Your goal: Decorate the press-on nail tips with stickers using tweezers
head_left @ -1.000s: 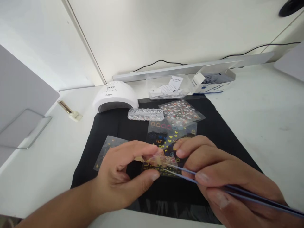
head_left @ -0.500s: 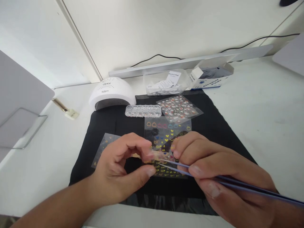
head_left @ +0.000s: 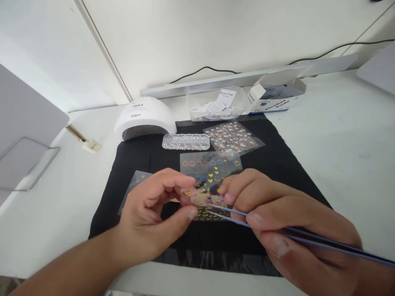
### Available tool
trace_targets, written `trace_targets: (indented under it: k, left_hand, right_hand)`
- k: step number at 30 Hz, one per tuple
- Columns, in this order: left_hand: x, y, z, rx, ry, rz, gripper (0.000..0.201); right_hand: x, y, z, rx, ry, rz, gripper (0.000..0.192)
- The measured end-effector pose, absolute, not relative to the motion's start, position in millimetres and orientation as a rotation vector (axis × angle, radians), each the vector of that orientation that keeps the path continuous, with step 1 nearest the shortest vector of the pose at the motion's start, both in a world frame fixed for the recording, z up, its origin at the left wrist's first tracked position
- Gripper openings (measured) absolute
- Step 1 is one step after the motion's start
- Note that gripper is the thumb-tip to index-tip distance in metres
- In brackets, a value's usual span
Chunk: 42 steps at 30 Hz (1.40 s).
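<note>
Head view shows both hands meeting low over a black mat [head_left: 286, 172], with a clear sticker sheet [head_left: 205, 201] held up between them. The left hand [head_left: 154, 218] pinches the sheet's left edge between thumb and forefinger, fingers closed on it; at 3 o'clock from it the right hand [head_left: 277, 218] grips thin blue tweezers [head_left: 308, 238] whose tips reach to the sheet's lower edge, while its fingertips also touch the sheet's right side. By my reading the step in hand is picking one small sticker off the sheet; the next move would call for a steady left pinch and a fine closing of the tweezer tips on a single decal without creasing the film. At 12 o'clock from the hands lie a second sheet with hearts [head_left: 212, 164], a sheet of white and red decals [head_left: 233, 137], a clear gem box [head_left: 185, 142], and a white nail lamp [head_left: 143, 117]. A tub of alcohol pads [head_left: 216, 109] and an open pad box [head_left: 277, 98] sit beyond the mat on the white table [head_left: 339, 135]. Whether the tweezer tips are closed on a sticker cannot be told, since the film glares and the fingers cover it. Another sheet [head_left: 135, 183] at 10 o'clock is half hidden behind the left hand, and the tweezers' handle runs out of frame at lower right.
</note>
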<state>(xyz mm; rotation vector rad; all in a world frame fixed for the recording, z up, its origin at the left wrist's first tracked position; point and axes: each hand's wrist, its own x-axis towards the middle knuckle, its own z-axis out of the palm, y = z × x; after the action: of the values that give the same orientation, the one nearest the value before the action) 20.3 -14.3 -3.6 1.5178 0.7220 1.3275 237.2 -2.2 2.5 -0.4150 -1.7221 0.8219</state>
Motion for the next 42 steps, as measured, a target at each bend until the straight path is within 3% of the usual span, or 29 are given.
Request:
trace_targets:
  k: [7, 14, 30, 42]
  left_hand:
    - [19.3, -14.0, -4.1, 1.463, 0.778, 1.369, 0.040]
    - [20.3, -14.3, -6.4, 1.426, 0.746, 1.311, 0.054]
    - [16.9, -13.6, -1.8, 1.566, 0.773, 1.315, 0.046]
    - [19.3, -12.6, -0.5, 1.519, 0.777, 1.301, 0.047]
  right_hand:
    - [237.0, -2.4, 0.9, -0.398, -1.704, 0.805, 0.024]
    - [237.5, -3.1, 2.4, -0.428, -1.723, 0.820, 0.033]
    - [235.7, -6.5, -2.3, -0.458, -1.661, 0.790, 0.017]
    - [240.8, -5.2, 3.6, -0.419, -1.721, 0.870, 0.036]
